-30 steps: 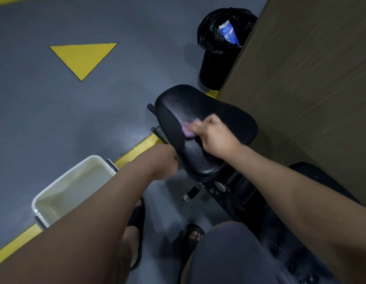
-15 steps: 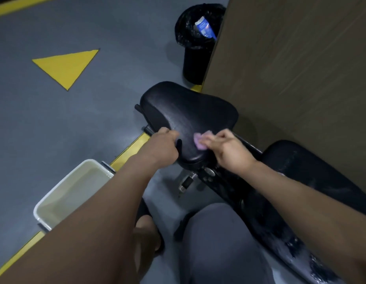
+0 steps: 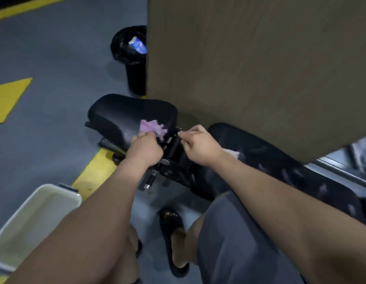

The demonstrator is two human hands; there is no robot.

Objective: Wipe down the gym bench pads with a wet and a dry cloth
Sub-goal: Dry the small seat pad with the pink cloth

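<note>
The small black seat pad [image 3: 120,117] lies ahead, and the long back pad [image 3: 280,160] runs off to the right with wet streaks on it. A crumpled purple cloth [image 3: 151,127] rests on the near right part of the seat pad. My left hand [image 3: 145,147] grips its near edge. My right hand [image 3: 200,144] hovers over the metal hinge [image 3: 173,148] between the two pads, fingers curled, with nothing visible in it. A pale patch [image 3: 231,153] shows on the back pad by my right wrist; whether it is cloth or wet sheen is unclear.
A white plastic tub [image 3: 61,193] stands on the floor at lower left beside a yellow floor line [image 3: 91,173]. A black lined bin [image 3: 130,58] stands beyond the seat. A brown wall panel [image 3: 260,68] rises close behind the bench. My sandalled foot [image 3: 173,238] is under the hinge.
The purple cloth has passed from my right hand to my left. My right hand has moved right, off the seat pad, to the hinge. The view has shifted right.
</note>
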